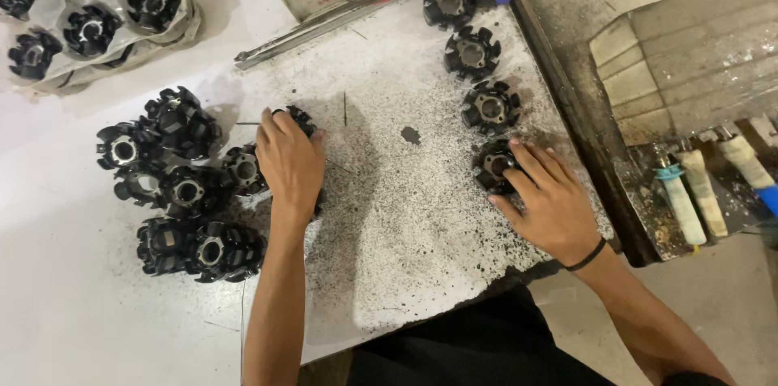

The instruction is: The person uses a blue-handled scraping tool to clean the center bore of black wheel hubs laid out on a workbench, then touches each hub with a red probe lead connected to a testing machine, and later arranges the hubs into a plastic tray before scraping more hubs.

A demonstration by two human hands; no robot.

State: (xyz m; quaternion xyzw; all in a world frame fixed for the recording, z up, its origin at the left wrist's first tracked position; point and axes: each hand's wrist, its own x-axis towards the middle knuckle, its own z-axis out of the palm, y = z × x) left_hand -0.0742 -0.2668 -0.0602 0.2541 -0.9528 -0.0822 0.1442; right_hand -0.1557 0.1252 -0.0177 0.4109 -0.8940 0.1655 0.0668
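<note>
At far left I see a clear tray (pixel 113 33) of black toothed cores. Nearer, a heap of loose cores (pixel 174 183) lies on the speckled worktop (pixel 405 216). My left hand (pixel 290 163) rests at the heap's right edge, fingers curled down over 1 core (pixel 301 118). Farther right, 3 cores (pixel 472 53) run in a line away from me. My right hand (pixel 551 203) grasps a 4th core (pixel 494 165) at the near end. Wrapped tool handles (pixel 713 183) lie far right.

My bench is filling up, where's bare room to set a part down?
Free: the speckled top between left hand and right hand. Crowded: the pile beside the left hand and the row beyond the right.
</note>
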